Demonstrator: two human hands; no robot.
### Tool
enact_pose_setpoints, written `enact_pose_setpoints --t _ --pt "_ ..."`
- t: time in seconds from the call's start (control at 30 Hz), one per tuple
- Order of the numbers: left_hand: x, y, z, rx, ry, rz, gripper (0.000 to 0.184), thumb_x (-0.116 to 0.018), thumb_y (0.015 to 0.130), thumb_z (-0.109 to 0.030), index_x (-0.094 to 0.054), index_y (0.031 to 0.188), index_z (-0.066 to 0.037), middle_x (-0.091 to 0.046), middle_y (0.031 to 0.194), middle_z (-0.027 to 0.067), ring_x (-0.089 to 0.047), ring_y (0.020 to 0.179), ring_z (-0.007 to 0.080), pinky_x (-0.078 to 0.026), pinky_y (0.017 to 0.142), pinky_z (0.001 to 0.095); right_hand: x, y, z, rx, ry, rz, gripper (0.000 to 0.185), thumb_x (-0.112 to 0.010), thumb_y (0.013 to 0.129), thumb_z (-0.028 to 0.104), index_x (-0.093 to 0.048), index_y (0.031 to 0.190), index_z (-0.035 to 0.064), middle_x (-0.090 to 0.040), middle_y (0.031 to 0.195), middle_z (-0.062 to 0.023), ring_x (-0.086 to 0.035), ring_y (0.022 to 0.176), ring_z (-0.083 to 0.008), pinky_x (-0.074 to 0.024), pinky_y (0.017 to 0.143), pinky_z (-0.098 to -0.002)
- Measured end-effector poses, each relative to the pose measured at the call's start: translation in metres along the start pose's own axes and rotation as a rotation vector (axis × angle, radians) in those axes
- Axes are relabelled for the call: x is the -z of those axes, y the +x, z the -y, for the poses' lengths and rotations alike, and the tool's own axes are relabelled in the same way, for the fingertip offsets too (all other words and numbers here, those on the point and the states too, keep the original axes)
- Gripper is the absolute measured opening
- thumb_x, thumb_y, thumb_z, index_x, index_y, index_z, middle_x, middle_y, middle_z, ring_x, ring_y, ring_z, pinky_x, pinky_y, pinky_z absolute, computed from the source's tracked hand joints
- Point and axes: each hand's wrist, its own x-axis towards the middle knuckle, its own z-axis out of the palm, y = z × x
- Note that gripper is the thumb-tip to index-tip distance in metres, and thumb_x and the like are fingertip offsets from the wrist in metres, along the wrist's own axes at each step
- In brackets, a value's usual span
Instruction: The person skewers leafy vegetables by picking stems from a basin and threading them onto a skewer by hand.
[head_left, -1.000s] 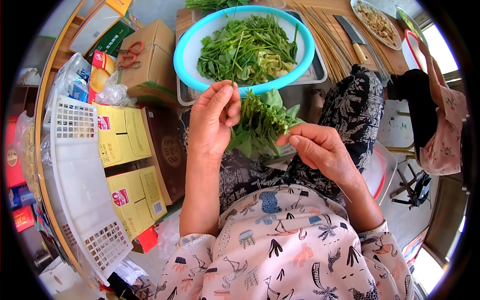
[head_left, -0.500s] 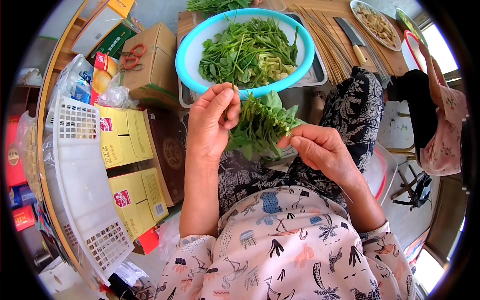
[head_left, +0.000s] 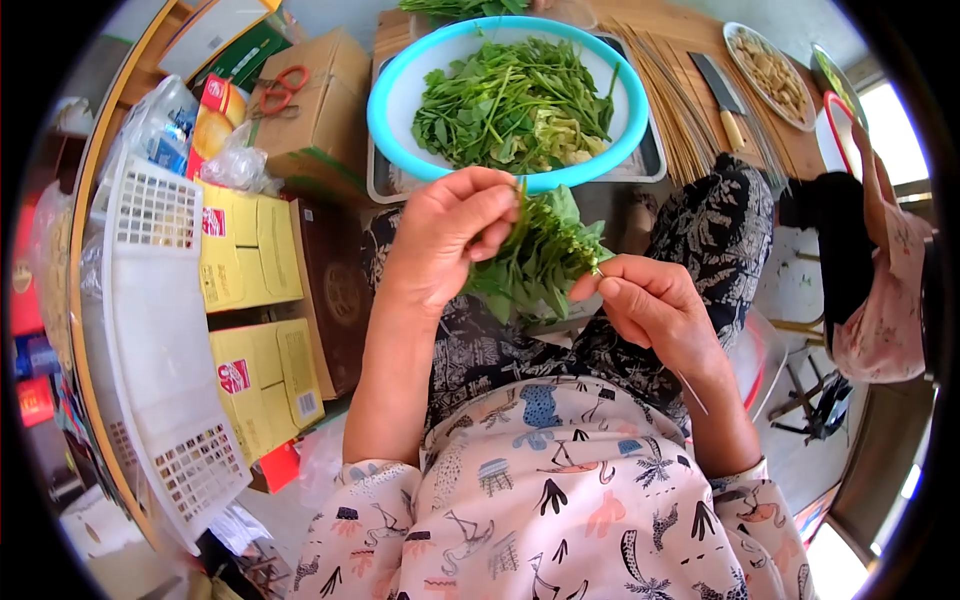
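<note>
Bunched leafy greens [head_left: 535, 262] hang between my two hands, above my lap. My right hand [head_left: 655, 305] pinches a thin skewer [head_left: 690, 392] between thumb and forefinger; its bare end sticks out below the palm. The greens are gathered on the skewer just left of those fingertips. My left hand [head_left: 455, 235] is closed at the upper left of the bunch, with green stems by its fingertips. Whether it also grips the skewer's far end is hidden. Beyond the hands, a blue-rimmed basin [head_left: 385, 140] holds loose greens [head_left: 500, 105].
The basin rests on a metal tray [head_left: 655, 155]. Skewers [head_left: 660, 100], a knife [head_left: 718, 90] and a food plate [head_left: 735, 35] lie at the back right. Cartons [head_left: 262, 375], red scissors [head_left: 282, 90] and a white plastic basket [head_left: 165, 330] stand left. Another person's sleeve [head_left: 885, 320] shows right.
My left hand has moved right and slightly down, closer against the bunched greens. The right hand keeps its pinch on the skewer. The whole view has shifted slightly.
</note>
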Motion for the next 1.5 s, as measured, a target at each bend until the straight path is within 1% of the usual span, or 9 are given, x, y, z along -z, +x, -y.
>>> enact_pose_setpoints --t 0.2,0.3,0.4,0.47,0.9,1.07,1.13,1.4,1.5 --pt "0.002 0.008 -0.013 -0.181 0.234 0.095 0.017 -0.064 0.086 -0.011 -0.062 0.100 -0.003 -0.061 0.082 0.0009 -0.051 0.065 0.0064 -0.039 0.056 0.0183 0.005 0.001 0.003 0.063 0.030 0.000 0.024 -0.048 0.096 0.015 -0.064 0.099 -0.0025 -0.039 0.050 0.0068 -0.029 0.043 -0.0012 -0.0211 0.041 -0.0179" --pt "0.001 0.016 -0.029 -0.398 0.535 0.295 0.024 -0.068 0.080 -0.006 -0.063 0.103 0.000 -0.060 0.105 0.0029 -0.054 0.092 0.0094 -0.045 0.081 0.0232 0.007 -0.002 0.013 0.077 0.028 -0.003 0.024 -0.047 0.097 0.015 -0.064 0.098 -0.0028 -0.038 0.049 0.0064 -0.029 0.042 -0.0018 -0.0214 0.041 -0.0186" --pt "-0.002 0.029 -0.028 -0.537 0.536 0.426 0.024 -0.069 0.079 -0.006 -0.065 0.102 0.001 -0.058 0.110 0.0050 -0.054 0.099 0.0118 -0.045 0.083 0.0250 0.006 -0.003 0.019 0.093 0.062 0.006 0.026 -0.047 0.097 0.018 -0.061 0.097 -0.0045 -0.036 0.047 0.0056 -0.028 0.041 -0.0030 -0.0221 0.041 -0.0201" --pt "-0.010 0.030 -0.024 -0.561 0.464 0.388 0.021 -0.071 0.079 -0.009 -0.066 0.096 0.002 -0.061 0.093 0.0019 -0.057 0.089 0.0098 -0.045 0.079 0.0232 0.006 -0.005 0.020 0.105 0.145 0.007 0.026 -0.047 0.096 0.017 -0.061 0.096 -0.0053 -0.036 0.047 0.0051 -0.028 0.041 -0.0035 -0.0221 0.041 -0.0205" --pt "-0.021 0.049 -0.041 -0.222 0.536 0.699 0.039 -0.073 0.076 -0.007 -0.061 0.112 0.000 -0.065 0.101 0.0017 -0.056 0.095 0.0088 -0.045 0.086 0.0256 0.015 -0.012 0.033 0.164 0.361 0.086 0.027 -0.047 0.097 0.019 -0.061 0.098 -0.0039 -0.036 0.046 0.0050 -0.026 0.039 -0.0048 -0.0228 0.041 -0.0221" --pt "-0.016 0.054 -0.033 -0.419 0.809 0.661 0.042 -0.069 0.078 -0.003 -0.058 0.118 0.000 -0.063 0.105 0.0022 -0.055 0.096 0.0081 -0.045 0.086 0.0257 0.026 -0.024 0.042 0.247 0.363 0.067 0.027 -0.044 0.097 0.016 -0.059 0.098 -0.0060 -0.036 0.044 0.0040 -0.025 0.037 -0.0041 -0.0226 0.040 -0.0210" --pt "-0.009 0.050 -0.029 -0.227 0.595 0.507 0.039 -0.063 0.079 0.001 -0.058 0.118 -0.001 -0.063 0.104 0.0024 -0.056 0.095 0.0084 -0.045 0.084 0.0244 0.030 -0.029 0.041 0.256 0.362 0.046 0.027 -0.044 0.097 0.016 -0.059 0.099 -0.0063 -0.036 0.044 0.0040 -0.025 0.037 -0.0041 -0.0227 0.040 -0.0210" --pt "0.023 0.045 -0.014 -0.324 0.850 0.039 0.023 -0.051 0.087 -0.001 -0.062 0.107 -0.003 -0.064 0.098 0.0034 -0.060 0.091 0.0103 -0.047 0.081 0.0257 0.039 -0.036 0.031 0.259 0.351 -0.003 0.027 -0.044 0.097 0.016 -0.060 0.100 -0.0059 -0.036 0.045 0.0041 -0.026 0.038 -0.0041 -0.0226 0.040 -0.0212" --pt "-0.006 0.030 -0.018 -0.420 0.649 0.142 0.024 -0.057 0.088 -0.009 -0.062 0.111 -0.002 -0.063 0.103 0.0040 -0.058 0.095 0.0107 -0.046 0.084 0.0268 0.038 -0.036 0.029 0.220 0.361 0.021 0.027 -0.044 0.097 0.016 -0.060 0.098 -0.0053 -0.036 0.045 0.0041 -0.026 0.038 -0.0046 -0.0231 0.040 -0.0212"
